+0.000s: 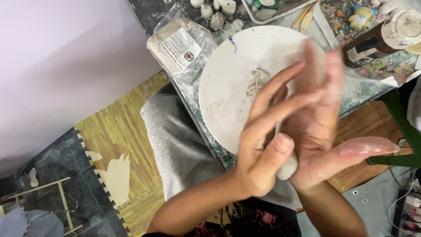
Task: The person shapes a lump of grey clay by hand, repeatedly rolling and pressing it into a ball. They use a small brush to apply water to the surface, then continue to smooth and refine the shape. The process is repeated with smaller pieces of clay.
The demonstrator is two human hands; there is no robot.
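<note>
My left hand (263,145) and my right hand (324,127) are pressed palm against palm over the table edge. Between them is a grey-white roll of clay (287,167), and only its lower end shows below my left thumb. The right hand's fingers are blurred with motion. Behind the hands lies a round white board (228,83) dusted with clay, with a small crumbly lump of clay (257,80) near its middle.
A clear plastic bag of clay (180,48) lies left of the board. Small white clay figures (215,11) and a tray stand at the back. A brown bottle (377,39) lies at the right on patterned paper. My grey-clad knee (175,136) is under the table.
</note>
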